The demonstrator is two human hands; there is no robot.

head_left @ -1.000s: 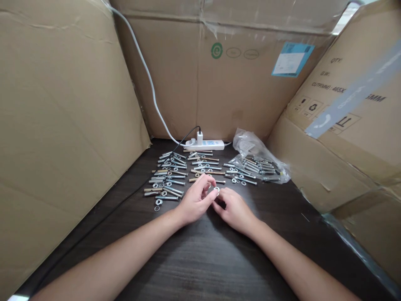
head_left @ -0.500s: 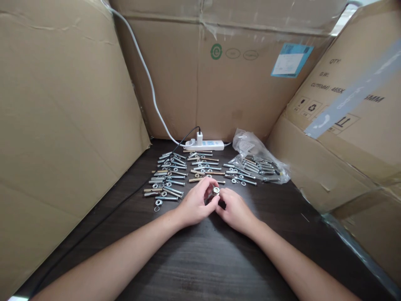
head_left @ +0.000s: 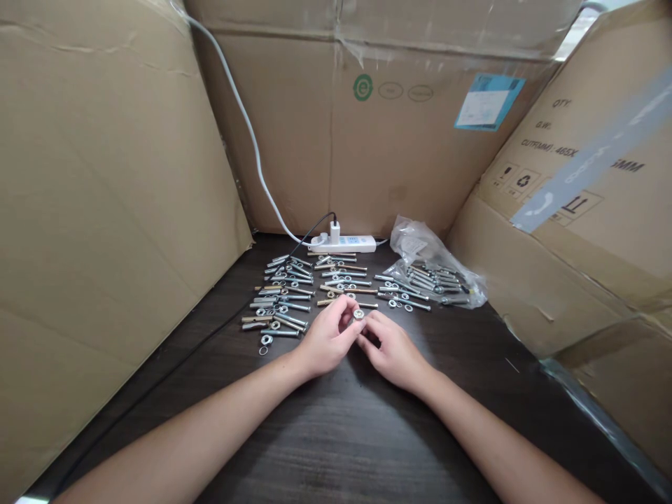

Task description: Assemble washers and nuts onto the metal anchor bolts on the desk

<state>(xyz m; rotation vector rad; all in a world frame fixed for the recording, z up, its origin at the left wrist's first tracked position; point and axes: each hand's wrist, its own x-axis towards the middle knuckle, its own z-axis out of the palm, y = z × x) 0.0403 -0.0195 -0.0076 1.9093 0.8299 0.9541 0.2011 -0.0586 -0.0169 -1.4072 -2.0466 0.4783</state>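
The left hand [head_left: 326, 337] is curled into a narrow pinch, its thumb and index finger closing around a small metal fastener [head_left: 358, 315]. The index finger arches over the far side of the piece and the thumb lies along the near side. The right hand [head_left: 393, 351] is bent in close from the other side, fingers gathered and fingertips meeting the left thumb just beside the fastener; how firmly it grips anything cannot be told, as its palm and lower fingers are hidden.

The fastener sits between the two hands, near the middle of the tabletop [head_left: 336, 441], its end turned up toward the camera. That end is pale, shiny and round, with what looks like a nut set in it; the rest of its length is covered by the fingers.

Beyond the hands, a gold-toned bolt [head_left: 367, 305] lies partly behind the left hand. To the left, a silver bolt [head_left: 280, 332] rests near a loose nut [head_left: 267, 340] and a thin ring [head_left: 263, 351]. A clear plastic bag [head_left: 414, 241] with more bolts lies at the far right, near a white power strip [head_left: 349, 244].
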